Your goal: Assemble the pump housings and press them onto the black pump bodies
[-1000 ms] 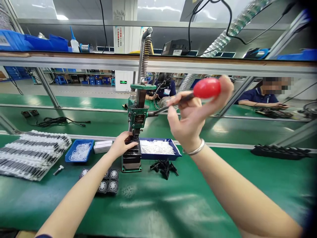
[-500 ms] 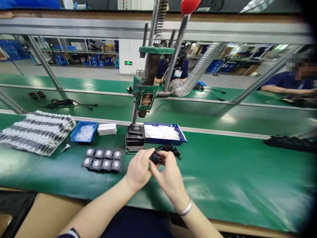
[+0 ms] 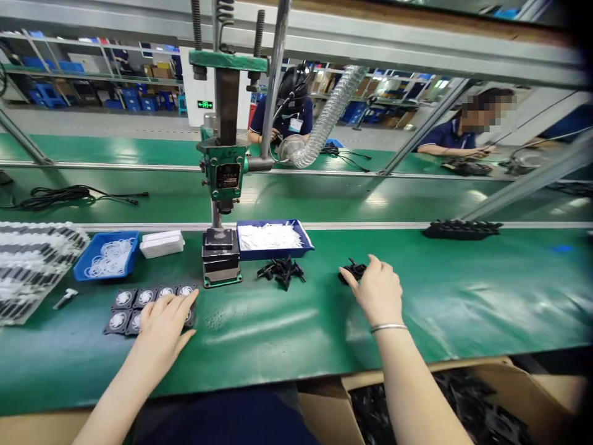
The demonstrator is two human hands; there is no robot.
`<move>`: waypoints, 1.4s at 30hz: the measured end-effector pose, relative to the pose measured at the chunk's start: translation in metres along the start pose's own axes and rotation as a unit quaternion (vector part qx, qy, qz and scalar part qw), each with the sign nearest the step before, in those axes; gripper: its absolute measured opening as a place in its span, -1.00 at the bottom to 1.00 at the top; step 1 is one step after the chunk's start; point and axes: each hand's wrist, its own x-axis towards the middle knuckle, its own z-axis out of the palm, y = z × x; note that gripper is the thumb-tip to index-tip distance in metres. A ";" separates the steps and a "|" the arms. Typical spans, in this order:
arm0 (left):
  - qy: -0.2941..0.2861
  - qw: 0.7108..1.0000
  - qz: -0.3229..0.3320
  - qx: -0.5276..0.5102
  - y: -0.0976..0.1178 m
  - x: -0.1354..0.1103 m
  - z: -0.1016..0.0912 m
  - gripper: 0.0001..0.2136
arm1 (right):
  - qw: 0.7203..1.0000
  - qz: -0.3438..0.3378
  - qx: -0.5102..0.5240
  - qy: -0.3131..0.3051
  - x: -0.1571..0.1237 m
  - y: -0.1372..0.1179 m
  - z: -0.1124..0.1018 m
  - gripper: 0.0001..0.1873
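My left hand (image 3: 164,318) lies over the right part of a block of square black pieces with white swirl-shaped centres (image 3: 124,299). Its fingers are stretched out and hide some of these pieces. To the right, my right hand (image 3: 380,289) has thumb and fingers around a black plastic part (image 3: 354,271) at the green bench top; the hand hides much of that part. Between the two hands, a small pile of black stemmed plastic pieces (image 3: 281,271) lies in front of a blue tray of white sticks (image 3: 271,237).
A green lever press (image 3: 225,173) stands at centre, its base beside the tray. At left are a blue tray of white rings (image 3: 110,256), a white block (image 3: 162,244) and stacked white-and-grey strips (image 3: 34,259). Black parts (image 3: 463,229) line the back right. An open carton (image 3: 324,414) sits below.
My hands were together holding a black part before the press. They have parted: left onto the swirl-centred pieces, right out to the right with a black part. The view has shifted right.
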 end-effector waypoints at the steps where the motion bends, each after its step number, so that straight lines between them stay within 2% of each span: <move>1: 0.000 1.000 0.003 0.005 0.000 0.000 0.000 -0.52 | 0.999 -0.044 0.025 0.018 -0.001 -0.013 -0.004 -0.41; 2: -0.001 1.000 0.004 0.007 0.000 0.000 0.000 -0.54 | 0.992 -0.099 0.071 0.016 -0.004 -0.029 -0.006 -0.49; 4: -0.009 1.000 0.009 -0.007 0.002 0.000 0.000 -0.58 | 0.960 -0.195 0.194 -0.055 -0.015 -0.061 -0.004 -0.67; 6: -0.023 0.998 0.028 -0.045 0.007 -0.001 0.001 -0.59 | 0.931 -0.208 0.269 -0.130 -0.029 -0.088 0.005 -0.76; 8: -0.039 0.993 0.037 -0.102 0.015 -0.003 0.006 -0.55 | 0.924 -0.181 0.294 -0.161 -0.043 -0.102 0.016 -0.81; 12: -0.067 0.967 -0.014 -0.245 0.040 -0.005 0.020 -0.48 | 0.912 -0.138 0.331 -0.201 -0.061 -0.101 0.029 -0.83; 14: -0.071 0.948 -0.036 -0.309 0.050 -0.004 0.026 -0.48 | 0.884 -0.135 0.363 -0.261 -0.067 -0.095 0.028 -0.84; 17: -0.092 0.913 -0.060 -0.393 0.060 -0.001 0.032 -0.47 | 0.827 -0.152 0.401 -0.364 -0.071 -0.088 0.022 -0.81; 19: -0.112 0.887 -0.074 -0.441 0.064 0.000 0.036 -0.47 | 0.806 -0.156 0.411 -0.396 -0.070 -0.087 0.015 -0.79; 22: -0.117 0.848 -0.093 -0.508 0.072 -0.002 0.045 -0.48 | 0.806 -0.159 0.412 -0.395 -0.072 -0.090 0.006 -0.72; 25: -0.109 0.821 -0.116 -0.548 0.080 -0.005 0.053 -0.42 | 0.832 -0.170 0.398 -0.347 -0.084 -0.100 0.007 -0.62; 28: -0.096 0.818 -0.130 -0.552 0.084 -0.006 0.057 -0.38 | 0.881 -0.149 0.382 -0.238 -0.101 -0.113 0.019 -0.75; 29: -0.089 0.818 -0.132 -0.553 0.085 -0.005 0.057 -0.38 | 0.890 -0.140 0.381 -0.209 -0.106 -0.117 0.023 -0.80; 31: -0.078 0.816 -0.133 -0.557 0.086 -0.004 0.057 -0.38 | 0.890 -0.136 0.393 -0.186 -0.110 -0.122 0.028 -0.85; 34: -0.075 0.817 -0.133 -0.557 0.086 -0.003 0.056 -0.37 | 0.856 -0.148 0.453 -0.200 -0.104 -0.126 0.017 -0.88; 36: -0.074 0.820 -0.131 -0.552 0.085 -0.003 0.056 -0.36 | 0.815 -0.181 0.505 -0.221 -0.098 -0.130 0.001 -0.89; 39: -0.070 0.826 -0.123 -0.545 0.084 -0.004 0.056 -0.38 | 0.751 -0.267 0.548 -0.255 -0.094 -0.141 -0.023 -0.84; 40: -0.069 0.828 -0.120 -0.544 0.084 -0.005 0.056 -0.39 | 0.739 -0.289 0.550 -0.260 -0.095 -0.145 -0.028 -0.83; 42: -0.069 0.832 -0.115 -0.538 0.083 -0.005 0.057 -0.41 | 0.734 -0.312 0.543 -0.261 -0.098 -0.152 -0.031 -0.83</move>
